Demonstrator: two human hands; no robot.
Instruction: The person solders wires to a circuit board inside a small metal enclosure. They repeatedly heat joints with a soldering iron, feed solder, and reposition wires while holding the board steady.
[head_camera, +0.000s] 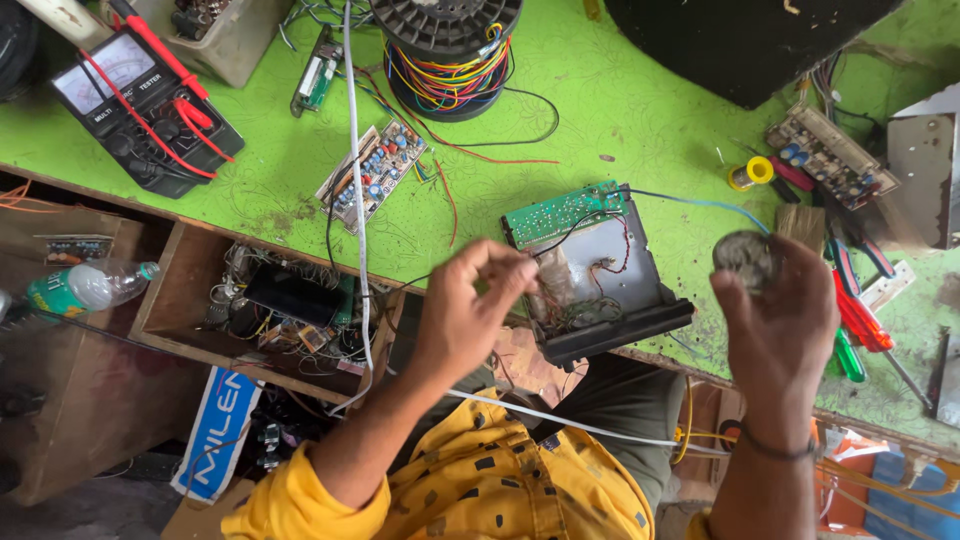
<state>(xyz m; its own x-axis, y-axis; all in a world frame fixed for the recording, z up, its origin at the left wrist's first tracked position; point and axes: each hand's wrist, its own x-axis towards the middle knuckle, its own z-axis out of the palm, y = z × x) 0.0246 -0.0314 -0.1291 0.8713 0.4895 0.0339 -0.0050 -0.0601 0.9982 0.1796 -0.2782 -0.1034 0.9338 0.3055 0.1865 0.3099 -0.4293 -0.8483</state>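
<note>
Workbench (620, 110): green patterned top, strewn with wires and parts, and the person sits at its front edge.
Dark panel (740, 40): big black slab lying at the top right corner.
Open chassis (600, 290): grey metal tray with a black front, hanging over the bench edge between both hands; a green circuit board (560, 212) stands tilted along its far side, loose wires bunched inside.
Multimeter (135, 100): black analogue tester at top left, red leads draped across it.
Wire spool (447, 55): black reel wound with many-coloured wire, top centre.
Left hand (468, 305): raised just beside the chassis, fingertips pinched together on thin wires coming out of it.
Right hand (785, 320): up to the right of the chassis, fingers closed around a small round grey part (745, 258), held above the bench.
Screwdrivers (855, 320): red and green handles, lying just right of that hand.
</note>
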